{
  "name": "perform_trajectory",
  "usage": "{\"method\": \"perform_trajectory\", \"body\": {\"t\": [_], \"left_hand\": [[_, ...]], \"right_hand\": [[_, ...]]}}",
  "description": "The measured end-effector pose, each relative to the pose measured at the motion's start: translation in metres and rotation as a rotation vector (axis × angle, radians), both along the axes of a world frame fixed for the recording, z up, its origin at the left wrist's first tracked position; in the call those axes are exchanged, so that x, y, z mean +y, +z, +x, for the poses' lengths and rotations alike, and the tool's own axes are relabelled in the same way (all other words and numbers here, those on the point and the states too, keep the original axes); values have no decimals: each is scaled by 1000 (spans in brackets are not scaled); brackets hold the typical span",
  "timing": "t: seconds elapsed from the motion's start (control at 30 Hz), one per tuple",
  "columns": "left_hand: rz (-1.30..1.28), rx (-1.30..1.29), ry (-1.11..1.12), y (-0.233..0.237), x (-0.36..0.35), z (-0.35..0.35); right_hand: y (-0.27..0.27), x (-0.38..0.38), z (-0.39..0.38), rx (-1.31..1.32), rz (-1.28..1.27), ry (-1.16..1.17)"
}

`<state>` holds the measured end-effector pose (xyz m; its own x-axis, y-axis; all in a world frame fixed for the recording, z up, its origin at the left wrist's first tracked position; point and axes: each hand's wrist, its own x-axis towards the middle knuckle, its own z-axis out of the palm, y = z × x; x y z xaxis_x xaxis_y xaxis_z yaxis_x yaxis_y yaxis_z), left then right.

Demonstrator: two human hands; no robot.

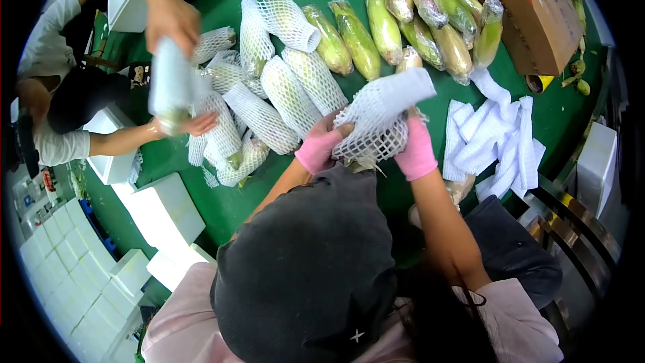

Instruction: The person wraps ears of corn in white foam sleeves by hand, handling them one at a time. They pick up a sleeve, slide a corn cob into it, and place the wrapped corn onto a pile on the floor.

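Note:
Both my hands wear pink gloves. My left hand [318, 148] and my right hand [416, 154] grip one corn cob [361, 161] from either side, just above a green table [222, 202]. A white foam net sleeve [381, 109] covers most of the cob, and its loose end sticks up to the right. A pile of cobs in foam net sleeves [279, 97] lies to the left of my hands. A row of plastic-wrapped corn cobs [390, 27] lies beyond them. My black cap hides the table edge nearest me.
A stack of loose foam net sleeves [494, 138] lies at my right. A cardboard box [537, 17] stands far right. At the left a co-worker's hands [176, 20] hold another sleeved cob [169, 84]. White foam boxes [164, 212] sit along the left edge.

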<state>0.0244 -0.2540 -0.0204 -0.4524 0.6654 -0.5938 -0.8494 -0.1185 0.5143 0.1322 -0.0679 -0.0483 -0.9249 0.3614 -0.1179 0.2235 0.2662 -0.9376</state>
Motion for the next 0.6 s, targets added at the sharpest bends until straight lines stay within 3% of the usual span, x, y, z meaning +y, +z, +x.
{"method": "perform_trajectory", "body": {"t": [0.03, 0.13, 0.17, 0.2, 0.23, 0.27, 0.33, 0.47, 0.5, 0.6], "left_hand": [[22, -31, -45, 6, -2, -2], [38, -92, -119, -1, -10, -6], [59, -48, -121, 15, -7, -10], [81, -1, -123, 23, -4, -13], [-181, 133, -169, 18, -3, -12], [-219, 184, -150, 23, -1, -13], [-295, 287, -113, 35, 3, -15], [-171, -29, 395, 46, 19, -5], [-79, -123, 458, 35, 13, -5], [-102, -35, 532, -4, 9, 0]], "right_hand": [[-1, 4, -2, -24, -470, -109], [-3, 11, 4, -32, -136, 19], [-8, 4, -1, -86, -273, -60], [-5, 3, 1, -75, -192, -34], [4, 1, -1, -63, -109, -11], [15, -1, -4, -50, -27, 9], [39, -8, -10, -89, -166, -47], [44, -31, -5, -8, -558, -343], [40, -37, -3, -33, -649, -377], [46, -47, -9, -3, -708, -417]]}}
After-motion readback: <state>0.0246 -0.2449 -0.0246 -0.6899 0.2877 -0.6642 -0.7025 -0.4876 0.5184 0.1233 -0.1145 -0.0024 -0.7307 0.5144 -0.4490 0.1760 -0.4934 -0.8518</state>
